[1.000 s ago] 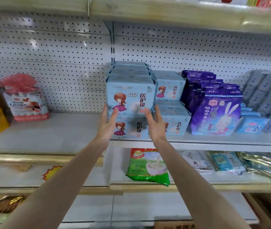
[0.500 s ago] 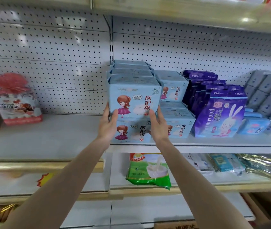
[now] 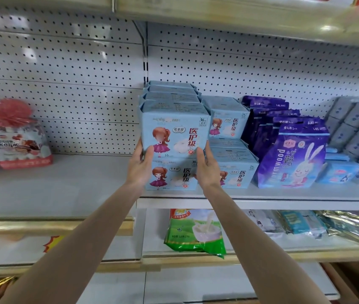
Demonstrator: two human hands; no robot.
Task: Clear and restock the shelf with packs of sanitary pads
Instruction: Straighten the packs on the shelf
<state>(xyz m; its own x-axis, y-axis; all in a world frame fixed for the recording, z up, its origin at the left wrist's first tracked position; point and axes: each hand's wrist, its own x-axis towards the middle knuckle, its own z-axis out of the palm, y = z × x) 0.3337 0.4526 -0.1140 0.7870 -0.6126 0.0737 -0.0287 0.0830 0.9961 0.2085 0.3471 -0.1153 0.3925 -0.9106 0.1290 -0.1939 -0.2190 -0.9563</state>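
White pegboard (image 3: 64, 84) backs the pale metal shelf (image 3: 64, 187). We clamp the front light-blue plastic pack of sanitary pads (image 3: 174, 128) between left grip (image 3: 140, 166) and right grip (image 3: 207, 170). Our thumbs curl round its lower corners above an identical pack (image 3: 172, 176), probably to keep it square.

A pale blue pack (image 3: 175, 130) printed with a cartoon girl stands upright over a matching pack (image 3: 172, 175) at the front of the white shelf (image 3: 75, 185), with more packs (image 3: 169, 93) behind.
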